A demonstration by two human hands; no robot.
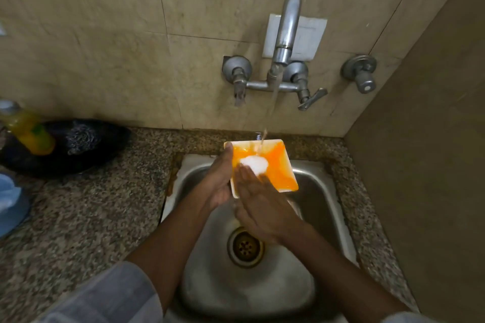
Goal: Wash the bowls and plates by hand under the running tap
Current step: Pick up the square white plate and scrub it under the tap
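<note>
Left hand (219, 178) gripped plate (278, 168); right hand (259, 207) flat, rubbing it under tap (286, 34); steel sink (322, 191), granite counter (91, 204), tiled wall (105, 47).

White-rimmed plate (278, 168) stained orange; speckled grey-brown granite desk (105, 217); beige marbled wall tiles (105, 34); yellow bottle (29, 128) at left of frame.

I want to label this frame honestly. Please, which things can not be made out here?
All in the head view:
- Left hand: its fingers are hidden behind the orange plate.
- Plate's near corner: covered by the right hand.
- Yellow bottle: blurred, label unreadable.
- Blue thing: cut by the left edge, unidentifiable.
- Black object on the counter: blurred, kind unclear.
</note>
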